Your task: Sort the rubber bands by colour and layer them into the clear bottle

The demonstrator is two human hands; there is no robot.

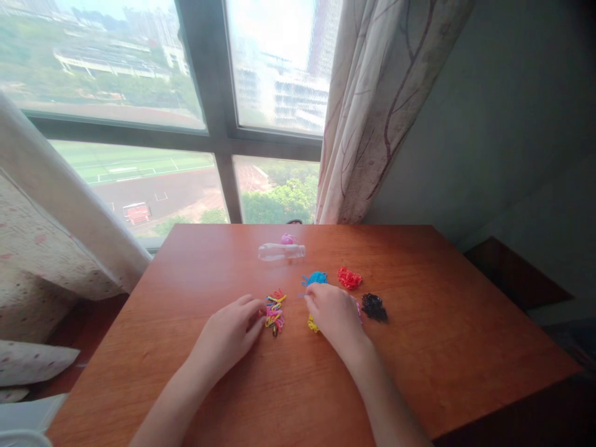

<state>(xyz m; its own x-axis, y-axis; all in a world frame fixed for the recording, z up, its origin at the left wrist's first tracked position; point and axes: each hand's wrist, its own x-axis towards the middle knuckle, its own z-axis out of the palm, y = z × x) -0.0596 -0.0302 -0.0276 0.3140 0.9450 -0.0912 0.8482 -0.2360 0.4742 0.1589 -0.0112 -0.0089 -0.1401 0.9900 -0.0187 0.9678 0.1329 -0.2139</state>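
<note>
My left hand (235, 326) rests on the table with its fingers bent together, touching the left edge of a mixed pile of coloured rubber bands (274, 313). What its fingertips hold, if anything, is hidden. A thin blue rubber band (302, 295) sticks out of the pinched fingertips of my right hand (334, 311). Just beyond that hand lies a heap of blue rubber bands (316, 277). Yellow rubber bands (312, 323) show beneath its thumb side, and a few pink ones (359, 310) peek out at its right. Red rubber bands (349, 278) and black rubber bands (374, 307) lie further right.
A clear plastic bottle (281, 251) lies on its side towards the back of the wooden table (447, 335), with a pink item (288, 238) behind it. Beyond the table's back edge are a window and a patterned curtain (363, 112).
</note>
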